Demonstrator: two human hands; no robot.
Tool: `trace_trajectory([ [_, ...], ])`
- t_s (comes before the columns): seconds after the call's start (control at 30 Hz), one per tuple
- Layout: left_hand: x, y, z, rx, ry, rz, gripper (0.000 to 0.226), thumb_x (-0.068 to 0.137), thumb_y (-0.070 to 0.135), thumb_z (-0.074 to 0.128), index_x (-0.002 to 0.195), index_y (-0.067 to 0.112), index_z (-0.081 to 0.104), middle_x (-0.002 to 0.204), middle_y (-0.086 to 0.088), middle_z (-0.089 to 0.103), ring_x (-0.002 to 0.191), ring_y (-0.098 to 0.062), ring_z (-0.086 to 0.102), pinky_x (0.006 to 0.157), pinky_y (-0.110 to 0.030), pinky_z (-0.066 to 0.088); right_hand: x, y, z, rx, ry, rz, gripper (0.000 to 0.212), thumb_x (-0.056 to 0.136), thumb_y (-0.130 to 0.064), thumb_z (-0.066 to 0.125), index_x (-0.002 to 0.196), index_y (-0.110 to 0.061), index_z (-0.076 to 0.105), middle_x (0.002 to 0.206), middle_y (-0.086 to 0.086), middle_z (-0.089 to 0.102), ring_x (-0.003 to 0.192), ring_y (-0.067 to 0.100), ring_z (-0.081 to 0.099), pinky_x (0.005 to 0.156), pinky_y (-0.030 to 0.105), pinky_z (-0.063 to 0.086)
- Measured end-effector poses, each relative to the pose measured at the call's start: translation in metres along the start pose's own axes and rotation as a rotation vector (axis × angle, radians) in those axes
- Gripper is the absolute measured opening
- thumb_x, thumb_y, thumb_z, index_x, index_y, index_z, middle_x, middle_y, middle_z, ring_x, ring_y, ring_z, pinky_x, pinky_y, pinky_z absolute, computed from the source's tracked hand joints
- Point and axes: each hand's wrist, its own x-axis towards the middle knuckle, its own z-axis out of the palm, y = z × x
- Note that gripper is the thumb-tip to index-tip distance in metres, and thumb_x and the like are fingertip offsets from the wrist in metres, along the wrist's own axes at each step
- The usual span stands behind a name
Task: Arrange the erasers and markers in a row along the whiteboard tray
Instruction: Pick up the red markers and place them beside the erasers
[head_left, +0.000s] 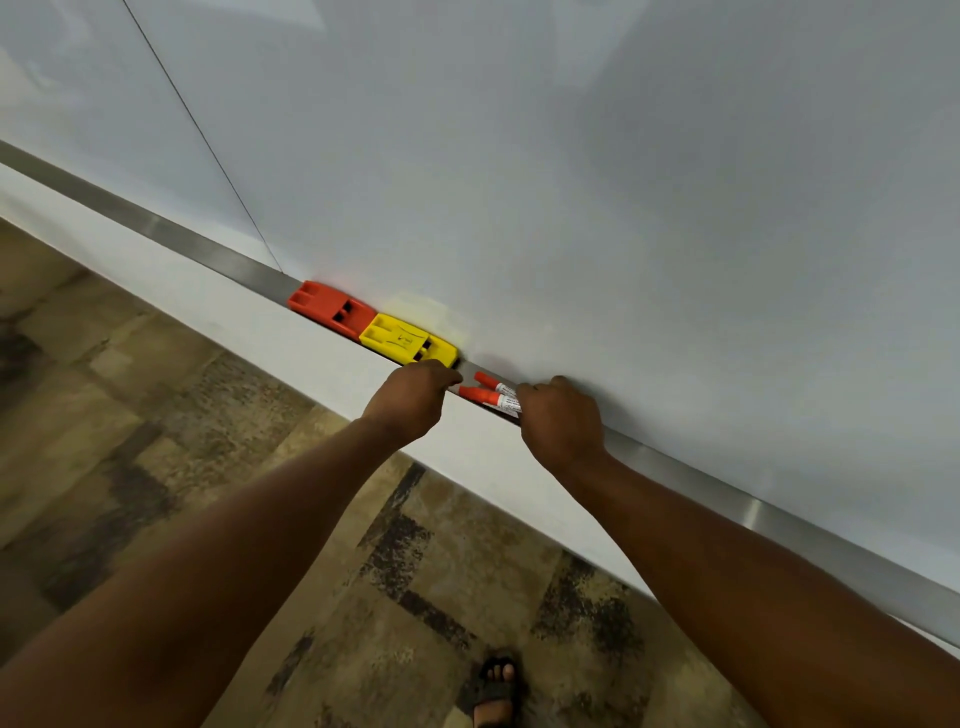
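Note:
An orange eraser (330, 307) and a yellow eraser (408, 340) lie end to end on the metal whiteboard tray (727, 499). To their right two red-capped markers (491, 391) lie side by side on the tray, caps toward the erasers. My right hand (563, 422) covers the markers' far ends, fingers curled over them. My left hand (415, 397) sits at the yellow eraser's right end, fingers curled, fingertips touching the nearer marker's cap. How much of the markers lies under my right hand is hidden.
The whiteboard (571, 182) rises directly behind the tray, with a thin dark seam (208, 140) at left. A white wall strip (156, 270) runs below the tray. Patterned carpet (156, 415) covers the floor, and a sandalled foot (496, 686) stands below.

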Motion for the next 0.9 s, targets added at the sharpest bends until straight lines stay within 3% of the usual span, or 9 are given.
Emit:
trace_trajectory([
  [0.23, 0.002, -0.003, -0.002, -0.022, 0.034, -0.090, 0.030, 0.091, 0.009, 0.048, 0.110, 0.019, 0.070, 0.097, -0.013, 0.072, 0.086, -0.034, 0.065, 0.066, -0.028, 0.041, 0.010, -0.008, 0.003, 0.036, -0.017, -0.016, 0.020, 0.085, -0.011, 0.053, 0.102, -0.018, 0.062, 0.091, 0.004, 0.068, 0.093, 0.029, 0.056, 0.057, 0.034, 0.038],
  [0.43, 0.005, 0.003, 0.007, -0.043, 0.025, -0.110, 0.033, 0.092, 0.010, 0.049, 0.121, 0.017, 0.064, 0.113, -0.013, 0.070, 0.099, -0.033, 0.065, 0.082, -0.035, 0.052, 0.004, -0.005, 0.008, 0.016, -0.057, 0.008, 0.020, 0.086, -0.011, 0.052, 0.101, -0.020, 0.062, 0.093, 0.003, 0.069, 0.094, 0.028, 0.057, 0.059, 0.033, 0.041],
  [0.63, 0.009, 0.006, 0.010, -0.021, 0.012, -0.111, 0.034, 0.093, 0.010, 0.048, 0.123, 0.017, 0.063, 0.115, -0.013, 0.070, 0.101, -0.033, 0.064, 0.082, -0.035, 0.051, 0.002, 0.001, 0.005, 0.027, -0.050, -0.007, 0.021, 0.085, -0.010, 0.053, 0.102, -0.019, 0.060, 0.097, 0.003, 0.067, 0.092, 0.028, 0.060, 0.060, 0.034, 0.044],
  [0.73, 0.011, 0.009, 0.008, -0.029, 0.011, -0.107, 0.033, 0.093, 0.010, 0.048, 0.122, 0.016, 0.064, 0.115, -0.013, 0.070, 0.100, -0.033, 0.064, 0.084, -0.037, 0.053, 0.003, 0.002, 0.004, 0.086, -0.013, 0.013, 0.021, 0.088, -0.024, 0.058, 0.109, -0.018, 0.057, 0.101, 0.005, 0.065, 0.095, 0.029, 0.061, 0.066, 0.037, 0.050],
  [0.83, 0.013, 0.010, 0.006, -0.039, 0.018, -0.118, 0.032, 0.094, 0.012, 0.048, 0.121, 0.017, 0.065, 0.115, -0.012, 0.070, 0.101, -0.033, 0.064, 0.086, -0.038, 0.053, -0.001, 0.001, 0.003, 0.318, 0.024, 0.020, 0.043, 0.093, -0.051, 0.048, 0.117, -0.015, 0.054, 0.106, 0.008, 0.063, 0.095, 0.028, 0.058, 0.072, 0.041, 0.053],
  [0.9, 0.013, 0.011, 0.006, -0.043, 0.018, -0.117, 0.032, 0.094, 0.012, 0.048, 0.120, 0.016, 0.065, 0.113, -0.012, 0.070, 0.100, -0.033, 0.064, 0.085, -0.038, 0.053, -0.007, 0.000, 0.003, 0.324, 0.068, -0.044, 0.035, 0.098, -0.041, 0.041, 0.116, -0.014, 0.054, 0.105, 0.009, 0.061, 0.092, 0.028, 0.056, 0.072, 0.042, 0.052],
])
